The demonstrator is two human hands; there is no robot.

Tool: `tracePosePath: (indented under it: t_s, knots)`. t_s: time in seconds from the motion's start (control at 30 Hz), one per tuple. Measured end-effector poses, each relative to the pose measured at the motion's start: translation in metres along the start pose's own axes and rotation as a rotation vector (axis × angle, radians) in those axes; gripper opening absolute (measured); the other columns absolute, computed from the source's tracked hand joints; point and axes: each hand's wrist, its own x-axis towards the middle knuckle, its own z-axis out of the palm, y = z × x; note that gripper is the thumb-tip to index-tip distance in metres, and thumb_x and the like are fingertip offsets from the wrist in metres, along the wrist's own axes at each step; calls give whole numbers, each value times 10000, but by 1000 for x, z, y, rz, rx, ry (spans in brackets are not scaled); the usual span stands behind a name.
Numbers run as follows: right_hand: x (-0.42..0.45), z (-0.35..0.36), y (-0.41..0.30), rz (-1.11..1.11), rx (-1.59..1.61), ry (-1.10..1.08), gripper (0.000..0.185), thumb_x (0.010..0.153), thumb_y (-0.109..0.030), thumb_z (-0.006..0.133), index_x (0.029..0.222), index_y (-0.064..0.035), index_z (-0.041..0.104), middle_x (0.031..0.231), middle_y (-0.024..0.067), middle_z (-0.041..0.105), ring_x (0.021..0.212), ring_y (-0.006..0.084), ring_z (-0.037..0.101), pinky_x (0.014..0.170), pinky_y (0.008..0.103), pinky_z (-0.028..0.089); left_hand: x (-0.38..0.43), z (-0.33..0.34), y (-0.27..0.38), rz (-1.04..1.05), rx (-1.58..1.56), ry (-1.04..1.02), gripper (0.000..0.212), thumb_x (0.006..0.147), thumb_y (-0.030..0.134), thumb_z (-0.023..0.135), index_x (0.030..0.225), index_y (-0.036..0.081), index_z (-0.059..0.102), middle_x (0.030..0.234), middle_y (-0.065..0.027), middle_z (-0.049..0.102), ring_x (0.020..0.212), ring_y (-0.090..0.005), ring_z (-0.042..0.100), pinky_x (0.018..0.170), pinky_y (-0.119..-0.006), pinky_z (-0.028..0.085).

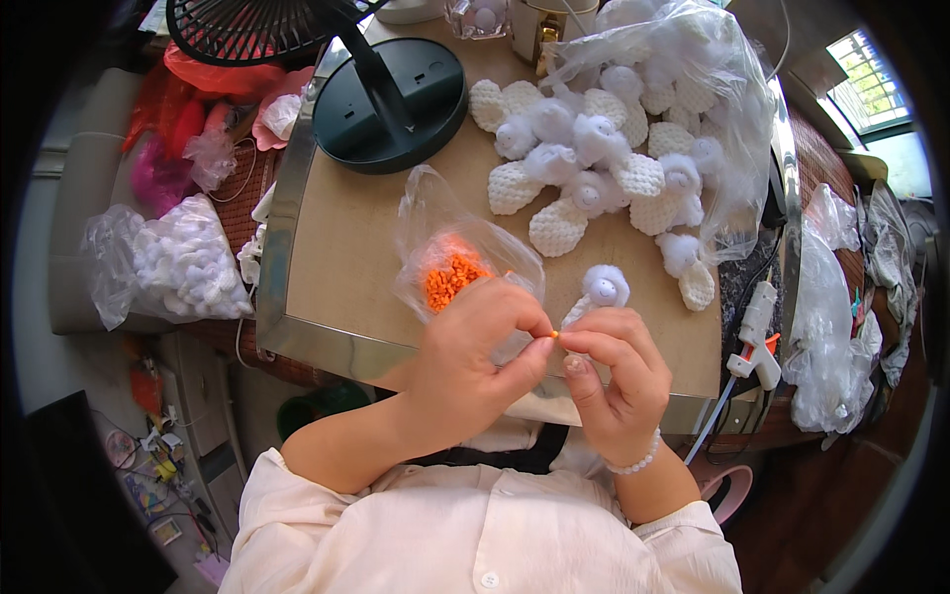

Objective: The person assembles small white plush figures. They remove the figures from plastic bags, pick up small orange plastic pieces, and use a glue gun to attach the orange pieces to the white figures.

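Observation:
Between thumb and forefinger, my left hand (482, 356) pinches a tiny orange piece (554, 335). The fingertips of my right hand (620, 371) meet it from the other side; whether they also grip the piece is hard to tell. Just beyond the right fingers lies a white crocheted doll (605, 288) with a fluffy head and a small smiling face, its lower body partly hidden by my hand. Behind my left hand, a clear plastic bag (512, 249) holds many small orange pieces (453, 275).
A heap of similar white dolls (586, 160) spills from a large clear bag (735, 89) at the back right. A dark fan (390, 104) stands at the back left. On the right edge rests a white glue gun (757, 334). A bag of white knitted pieces (185, 260) sits left of the table (341, 245).

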Motion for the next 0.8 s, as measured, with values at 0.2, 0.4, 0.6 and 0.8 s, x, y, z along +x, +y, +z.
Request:
tracePosePath:
  t_s: [0.2, 0.4, 0.6, 0.8]
  knots:
    - [4, -3, 1, 52, -79, -80, 159, 714, -13, 720, 841, -17, 625, 809, 95, 601, 743, 270, 570, 657, 352, 455, 2, -1, -2, 483, 634, 19, 214, 648, 47, 669, 846, 19, 592, 895, -94, 582, 859, -248, 577, 791, -378, 445]
    - [10, -11, -4, -27, -122, -171, 177, 695, 39, 680, 833, -32, 596, 797, 96, 591, 739, 276, 560, 654, 363, 438, 1, -8, -1, 550, 614, -122, 220, 696, 101, 682, 889, 32, 600, 936, -93, 589, 905, -264, 573, 827, -390, 444]
    - [4, -16, 0, 41, -178, -73, 189, 690, 58, 664, 831, -37, 580, 799, 96, 596, 737, 276, 556, 686, 371, 438, 53, -55, -37, 270, 839, 291, 209, 824, 124, 645, 1001, 22, 601, 1063, -156, 597, 982, -353, 558, 903, -416, 429]
    - [1, -14, -1, 25, -190, -93, 174, 710, 54, 665, 832, -36, 579, 789, 103, 597, 737, 280, 557, 692, 375, 441, 66, -122, -80, 50, 1125, 238, 129, 801, 104, 658, 878, 2, 651, 914, -129, 645, 883, -336, 590, 818, -447, 443]
